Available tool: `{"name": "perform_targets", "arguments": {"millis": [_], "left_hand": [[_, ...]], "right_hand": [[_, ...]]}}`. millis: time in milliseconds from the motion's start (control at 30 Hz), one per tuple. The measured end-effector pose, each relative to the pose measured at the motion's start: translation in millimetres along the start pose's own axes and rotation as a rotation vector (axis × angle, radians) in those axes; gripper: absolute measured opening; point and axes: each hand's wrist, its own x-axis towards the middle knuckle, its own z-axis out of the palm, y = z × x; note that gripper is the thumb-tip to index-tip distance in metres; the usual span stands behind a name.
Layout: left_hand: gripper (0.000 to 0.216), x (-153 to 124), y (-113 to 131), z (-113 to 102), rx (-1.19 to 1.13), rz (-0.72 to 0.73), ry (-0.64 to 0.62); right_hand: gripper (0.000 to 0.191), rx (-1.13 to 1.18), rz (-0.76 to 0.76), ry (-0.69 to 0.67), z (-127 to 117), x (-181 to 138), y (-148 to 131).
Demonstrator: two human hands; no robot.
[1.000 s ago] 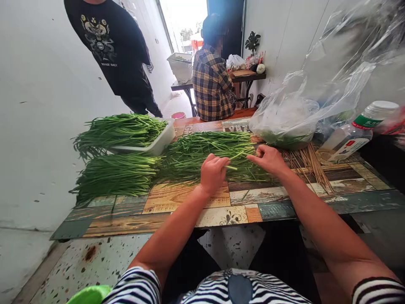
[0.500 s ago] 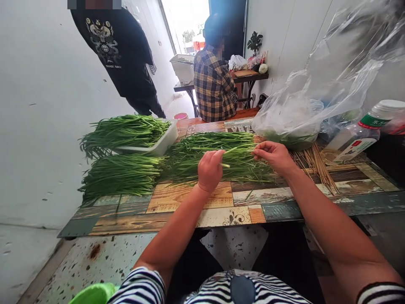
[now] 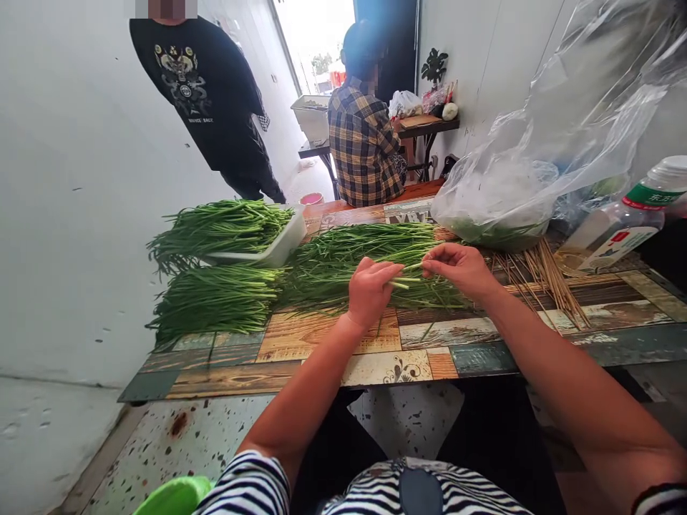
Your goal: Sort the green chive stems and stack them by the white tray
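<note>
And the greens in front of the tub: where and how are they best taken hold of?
I would grip these greens by their paler stem ends, coming from the right: the stems lie roughly side by side, those ends face the left hand, and the leafy ends spread at left.

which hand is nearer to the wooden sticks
Right. The right hand is just left of the wooden sticks; the left hand, gripping green stalks, is farther left.
</note>
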Motion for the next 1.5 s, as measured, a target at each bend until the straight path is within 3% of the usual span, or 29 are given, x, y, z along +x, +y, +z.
{"name": "perform_targets", "arguments": {"millis": [200, 367, 433, 533, 667, 767, 833, 933, 1033, 1133, 1333, 1400, 1500], "left_hand": [[0.016, 2.6, 0.0, 4.9, -0.066, -0.068, 0.001], [0.014, 2.7, -2.4, 9.1, -0.066, -0.206, -0.058], [0.014, 3.5, -1.4, 8.1, -0.083, -0.274, -0.086], [0.014, 4.9, 0.8, 6.3, -0.125, -0.339, -0.117], [0.016, 5.4, 0.2, 7.3, -0.126, -0.322, -0.149], [0.017, 4.1, -3.6, 8.3, -0.118, -0.268, -0.145], [0.016, 2.6, -6.3, 8.0, -0.121, -0.209, -0.118], [0.016, 0.4, -7.8, 7.1, -0.130, -0.077, -0.053], [0.019, -0.9, -5.3, 6.7, -0.121, 0.029, -0.026], [0.018, -0.8, -1.7, 7.4, -0.122, 0.042, -0.013], [0.013, -0.4, -0.7, 10.0, -0.166, -0.012, 0.030], [0.012, -1.0, -1.5, 10.4, -0.175, -0.034, 0.009], [0.013, -2.3, -2.4, 10.6, -0.178, -0.035, -0.022]], "right_hand": [[0.030, -0.335, -0.093, -0.039, 4.2, 3.7, 20.3], [0.019, -0.687, -0.214, 0.168, -21.9, 12.9, 37.7], [0.019, -0.772, -0.191, 0.254, -35.4, 15.1, 37.1], [0.028, -0.809, -0.133, 0.235, -43.4, 13.0, 24.7], [0.028, -0.869, -0.382, 0.097, -24.7, 6.3, 8.5], [0.021, -0.833, -0.467, -0.114, -9.2, 5.0, 11.9], [0.025, -0.695, -0.337, -0.151, -4.1, 4.9, 17.1], [0.033, -0.368, -0.041, -0.090, 0.5, 3.9, 19.8], [0.031, -0.114, 0.093, 0.027, 6.0, 3.1, 17.5], [0.031, -0.052, 0.069, 0.105, 7.0, 4.4, 17.8], [0.039, -0.311, -0.081, 0.397, -6.9, 4.8, 13.7], [0.035, -0.389, -0.174, 0.339, -5.2, 2.6, 8.4], [0.024, -0.443, -0.309, 0.080, 2.7, 0.6, 6.8]]}}
